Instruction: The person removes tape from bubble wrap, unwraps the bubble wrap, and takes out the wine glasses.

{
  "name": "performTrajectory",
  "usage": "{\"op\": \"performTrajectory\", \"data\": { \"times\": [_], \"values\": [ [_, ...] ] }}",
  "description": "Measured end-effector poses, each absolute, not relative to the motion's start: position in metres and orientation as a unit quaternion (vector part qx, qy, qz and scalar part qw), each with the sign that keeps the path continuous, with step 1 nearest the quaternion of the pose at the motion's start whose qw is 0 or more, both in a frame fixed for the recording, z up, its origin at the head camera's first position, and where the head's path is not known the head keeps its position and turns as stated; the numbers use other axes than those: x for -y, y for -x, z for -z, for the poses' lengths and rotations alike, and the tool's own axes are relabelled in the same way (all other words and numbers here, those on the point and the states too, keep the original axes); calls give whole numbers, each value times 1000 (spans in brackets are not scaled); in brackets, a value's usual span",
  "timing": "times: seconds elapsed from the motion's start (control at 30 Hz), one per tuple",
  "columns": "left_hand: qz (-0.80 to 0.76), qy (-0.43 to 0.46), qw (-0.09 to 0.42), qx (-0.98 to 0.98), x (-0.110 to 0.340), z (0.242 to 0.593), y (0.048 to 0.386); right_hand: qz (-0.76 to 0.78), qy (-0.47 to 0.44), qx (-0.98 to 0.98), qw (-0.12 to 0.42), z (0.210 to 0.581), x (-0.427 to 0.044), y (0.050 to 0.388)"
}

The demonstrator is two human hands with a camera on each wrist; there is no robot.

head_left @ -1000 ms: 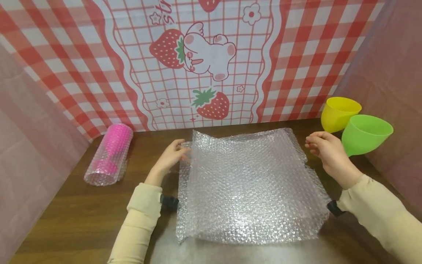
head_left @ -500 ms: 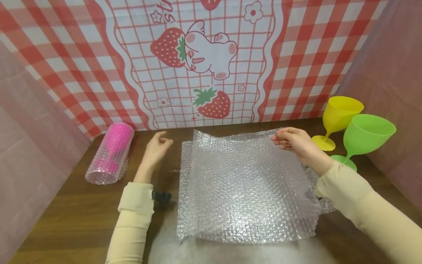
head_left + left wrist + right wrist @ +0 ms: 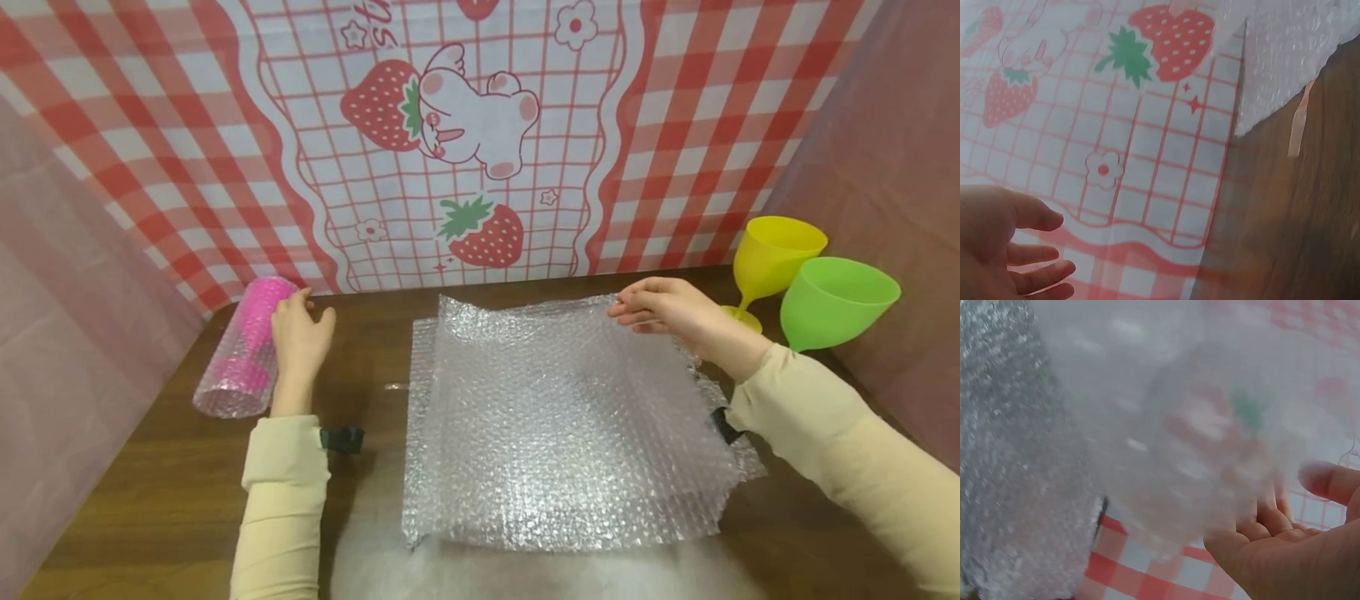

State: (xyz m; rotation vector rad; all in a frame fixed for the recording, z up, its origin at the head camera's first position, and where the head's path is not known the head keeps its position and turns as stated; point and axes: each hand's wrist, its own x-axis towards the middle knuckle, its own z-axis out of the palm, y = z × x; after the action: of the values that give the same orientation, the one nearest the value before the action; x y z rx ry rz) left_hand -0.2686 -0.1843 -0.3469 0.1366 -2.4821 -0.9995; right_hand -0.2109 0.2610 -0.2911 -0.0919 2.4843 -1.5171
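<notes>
A goblet [image 3: 262, 304], bright pink, lies wrapped in a clear bubble wrap roll [image 3: 234, 402] at the table's back left. My left hand [image 3: 300, 337] is beside its right side in the head view; whether it touches the roll cannot be seen. In the left wrist view its fingers [image 3: 1035, 253] are relaxed, with nothing between them. Several bubble wrap sheets [image 3: 540, 425] lie stacked at the middle. My right hand [image 3: 675, 317] is at the far right corner of the top sheet. In the right wrist view, its thumb stands apart from its fingers [image 3: 1266, 515], which are partly behind the blurred wrap.
A yellow goblet [image 3: 776, 258] and a green goblet [image 3: 832, 308] stand at the back right. A small strip of tape [image 3: 396, 386] lies on the wooden table [image 3: 157, 467], left of the sheets. A strawberry-printed cloth [image 3: 480, 150] hangs behind.
My left hand has moved left from the sheets' edge to the wrapped pink goblet. My right hand has moved left from beside the green goblet to the sheets' far right corner.
</notes>
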Motion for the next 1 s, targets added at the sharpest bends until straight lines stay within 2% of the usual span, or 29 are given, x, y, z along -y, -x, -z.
{"op": "performTrajectory", "data": {
  "times": [0.1, 0.33, 0.53, 1.0],
  "values": [
    [343, -58, 249, 904, 192, 346, 268, 508, 42, -853, 115, 284, -259, 212],
    [306, -95, 237, 917, 207, 340, 263, 476, 58, -871, 106, 266, -250, 213],
    [281, -124, 259, 916, 221, 342, 259, 469, 62, -875, 102, 258, -241, 213],
    [265, -160, 206, 928, 245, 349, 253, 541, 42, -832, 116, 291, -218, 225]
  ]
}}
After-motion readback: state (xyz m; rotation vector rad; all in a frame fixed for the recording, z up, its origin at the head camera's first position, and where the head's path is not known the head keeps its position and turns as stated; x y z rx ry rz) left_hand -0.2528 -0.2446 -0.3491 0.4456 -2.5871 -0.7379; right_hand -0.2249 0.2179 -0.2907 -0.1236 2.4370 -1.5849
